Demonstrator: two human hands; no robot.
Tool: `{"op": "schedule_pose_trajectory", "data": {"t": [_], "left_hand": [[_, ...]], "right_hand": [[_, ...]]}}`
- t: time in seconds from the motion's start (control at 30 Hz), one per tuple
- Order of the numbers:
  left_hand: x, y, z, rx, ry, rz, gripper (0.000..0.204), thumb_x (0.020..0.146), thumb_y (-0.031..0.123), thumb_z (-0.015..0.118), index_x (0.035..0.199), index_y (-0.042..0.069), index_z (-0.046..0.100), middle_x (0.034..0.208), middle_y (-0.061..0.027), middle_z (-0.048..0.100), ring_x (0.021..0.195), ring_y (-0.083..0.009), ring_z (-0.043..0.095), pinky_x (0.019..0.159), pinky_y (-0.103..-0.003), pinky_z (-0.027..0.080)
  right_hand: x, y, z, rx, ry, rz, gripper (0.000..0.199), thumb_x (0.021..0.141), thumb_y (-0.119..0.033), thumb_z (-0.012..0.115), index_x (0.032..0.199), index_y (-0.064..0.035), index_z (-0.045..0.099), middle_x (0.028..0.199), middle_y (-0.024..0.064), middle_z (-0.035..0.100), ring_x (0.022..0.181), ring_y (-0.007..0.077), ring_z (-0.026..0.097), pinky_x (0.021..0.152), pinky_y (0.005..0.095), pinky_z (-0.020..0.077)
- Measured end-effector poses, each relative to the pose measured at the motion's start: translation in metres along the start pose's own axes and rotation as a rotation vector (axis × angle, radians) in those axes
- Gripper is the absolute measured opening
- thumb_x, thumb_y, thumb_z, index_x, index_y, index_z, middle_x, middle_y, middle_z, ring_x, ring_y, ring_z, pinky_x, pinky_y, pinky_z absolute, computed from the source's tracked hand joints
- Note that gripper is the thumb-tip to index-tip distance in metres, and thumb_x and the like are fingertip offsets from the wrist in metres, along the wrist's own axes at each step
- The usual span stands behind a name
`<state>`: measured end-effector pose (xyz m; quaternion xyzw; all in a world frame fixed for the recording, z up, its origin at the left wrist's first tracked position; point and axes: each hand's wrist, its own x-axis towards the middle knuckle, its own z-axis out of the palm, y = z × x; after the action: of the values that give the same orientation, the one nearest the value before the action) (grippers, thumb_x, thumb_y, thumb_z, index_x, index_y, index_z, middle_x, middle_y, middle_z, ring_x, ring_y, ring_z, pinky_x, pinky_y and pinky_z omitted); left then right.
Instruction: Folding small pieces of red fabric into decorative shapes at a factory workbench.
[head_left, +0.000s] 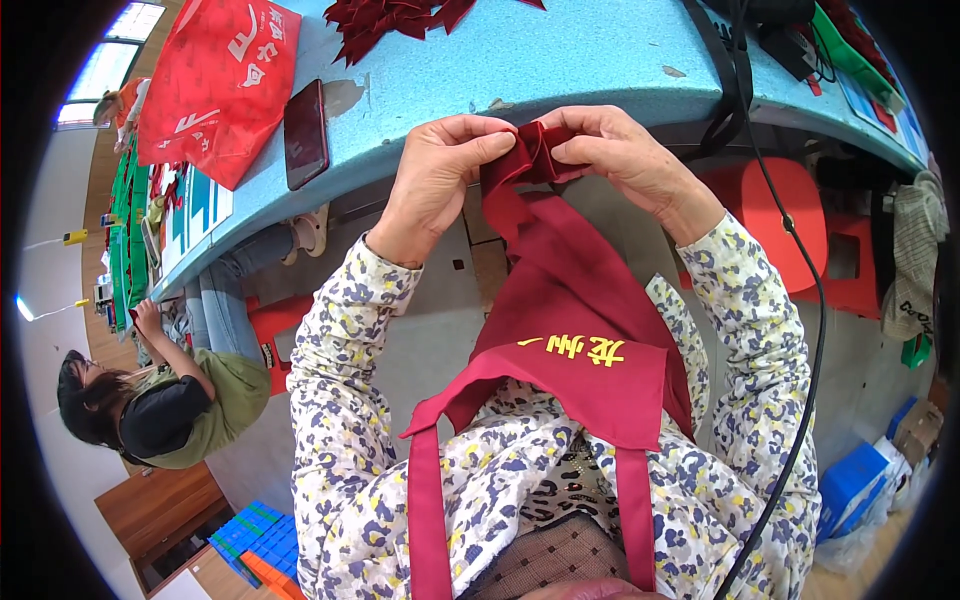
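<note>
One folded dark red cloth (pixel 503 178) sits between two pinches: the left hand (pixel 432 175) presses thumb and forefinger together on its left part, and the right hand (pixel 635 165) pinches its right part likewise. The bunched upper portion has its long axis running left to right, from fingertips to fingertips, while a flap points downward below the left fingertips, toward the maroon apron (pixel 590 270). Beyond the fingers spreads the blue table (pixel 570 60), with a dark phone (pixel 307 135) to their left.
</note>
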<state>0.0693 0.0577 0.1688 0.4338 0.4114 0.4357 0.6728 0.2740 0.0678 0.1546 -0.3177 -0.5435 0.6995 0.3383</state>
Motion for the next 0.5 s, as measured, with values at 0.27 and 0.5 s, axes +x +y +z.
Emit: {"op": "schedule_pose_trajectory", "data": {"t": [0.27,0.5], "left_hand": [[-0.0003,-0.0058,0.0037,-0.037,-0.011,-0.037,0.012,0.077,0.002,0.065,0.088,-0.001,0.064,0.082,-0.0081,0.065,0.072,-0.0118,0.061,0.066,-0.022,0.049],[-0.0037,-0.0076,0.0062,-0.047,-0.030,-0.054,0.014,0.076,0.002,0.065,0.090,-0.002,0.064,0.084,-0.0088,0.065,0.073,-0.0127,0.061,0.069,-0.023,0.050]], "right_hand": [[-0.0064,0.0048,-0.0041,0.025,-0.027,0.013,0.026,0.079,-0.014,0.056,0.102,0.0001,0.056,0.091,0.0054,0.061,0.082,0.0108,0.058,0.076,0.0250,0.0479],[-0.0107,0.0085,-0.0036,0.074,-0.016,0.041,0.022,0.079,-0.011,0.059,0.098,-0.0011,0.056,0.090,0.0047,0.060,0.081,0.0103,0.059,0.072,0.0249,0.0508]]}}
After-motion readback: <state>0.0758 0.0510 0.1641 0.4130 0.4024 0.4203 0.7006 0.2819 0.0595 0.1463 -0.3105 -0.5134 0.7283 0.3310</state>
